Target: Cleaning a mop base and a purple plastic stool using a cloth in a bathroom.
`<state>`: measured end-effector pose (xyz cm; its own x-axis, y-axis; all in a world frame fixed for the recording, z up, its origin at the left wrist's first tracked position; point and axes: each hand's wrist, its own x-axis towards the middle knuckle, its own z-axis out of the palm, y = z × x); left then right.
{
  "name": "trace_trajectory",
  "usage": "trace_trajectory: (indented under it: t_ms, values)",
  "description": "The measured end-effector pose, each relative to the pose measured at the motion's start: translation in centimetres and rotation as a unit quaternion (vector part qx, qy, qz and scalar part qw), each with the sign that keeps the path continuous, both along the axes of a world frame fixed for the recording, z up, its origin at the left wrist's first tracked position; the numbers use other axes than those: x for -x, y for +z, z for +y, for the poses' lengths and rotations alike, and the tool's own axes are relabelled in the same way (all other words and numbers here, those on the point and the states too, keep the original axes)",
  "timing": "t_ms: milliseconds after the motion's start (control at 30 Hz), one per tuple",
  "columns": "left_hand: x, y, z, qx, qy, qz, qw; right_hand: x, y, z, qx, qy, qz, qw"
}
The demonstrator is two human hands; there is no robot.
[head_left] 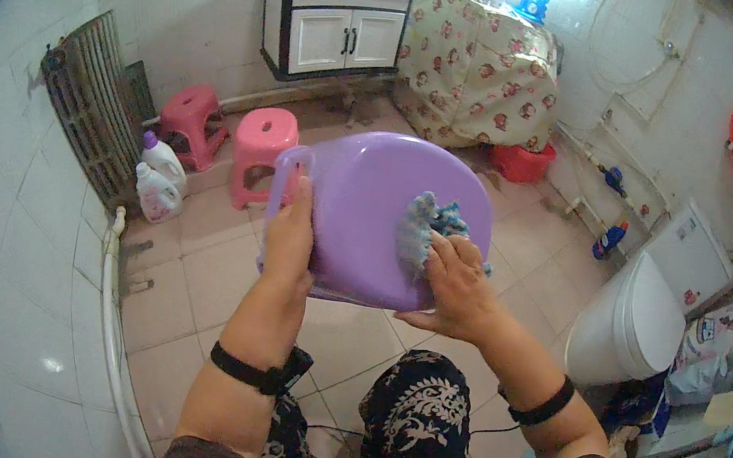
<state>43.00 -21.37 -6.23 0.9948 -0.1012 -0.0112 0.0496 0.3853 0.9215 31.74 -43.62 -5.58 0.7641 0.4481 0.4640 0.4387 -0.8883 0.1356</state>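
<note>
A purple plastic tub or basin (362, 214) is held up in front of me, tilted so that a broad smooth face shows. My left hand (291, 239) grips its rim at the left side, with the thumb along the edge. On the right part of that face, my right hand (462, 284) presses a bunched blue-grey cloth (417, 233) against the plastic. The fingers of my right hand partly cover the cloth. What lies inside the tub is hidden.
Pink plastic stools (268, 131) and white detergent bottles (160, 193) stand at the left beside a radiator (91, 106). Ahead are a white vanity cabinet (321, 38), a cloth-covered appliance or stand (477, 74) and a red basin (524, 162). A toilet (639, 322) is at the right.
</note>
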Motion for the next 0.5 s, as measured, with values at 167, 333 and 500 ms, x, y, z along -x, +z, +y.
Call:
trace_trajectory:
  t_ms: [167,333,500]
  values:
    - [1.1,1.7,-3.0,0.076,0.01,0.024,0.997,0.4,-0.4,1.2,-0.082,-0.056,-0.071,0.992]
    - [-0.8,-1.6,-3.2,0.284,-0.186,-0.025,0.94,-0.7,-0.4,4.9,-0.104,0.021,-0.092,0.99]
    - [0.4,0.0,-4.4,0.073,-0.034,0.023,0.997,0.2,-2.9,0.9,-0.149,-0.05,-0.11,0.981]
